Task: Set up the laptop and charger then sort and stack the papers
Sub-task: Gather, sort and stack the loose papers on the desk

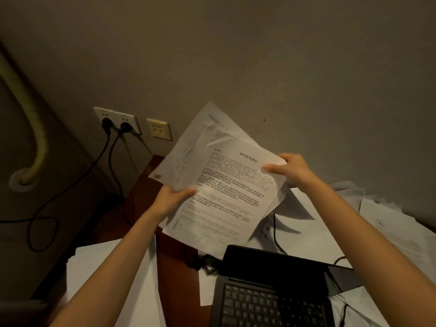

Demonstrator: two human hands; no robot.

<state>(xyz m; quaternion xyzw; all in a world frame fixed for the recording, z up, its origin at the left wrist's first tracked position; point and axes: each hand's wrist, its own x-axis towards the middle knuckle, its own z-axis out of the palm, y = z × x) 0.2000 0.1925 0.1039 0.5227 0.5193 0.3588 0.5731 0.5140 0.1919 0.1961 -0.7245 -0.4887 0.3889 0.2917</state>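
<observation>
The sorting step is in hand: the left hand pinches the lower left edge of a bundle of papers and the right hand pinches its upper right corner, fingers curled over the printed top sheet, holding it up above the desk and beyond the open laptop. The bundle's long axis runs from below the left fingers up toward the right fingers, its title end uppermost, the sheets fanned unevenly. Next, I judge, the edges need squaring before stacking, with loose sheets lying beneath the right fingers.
</observation>
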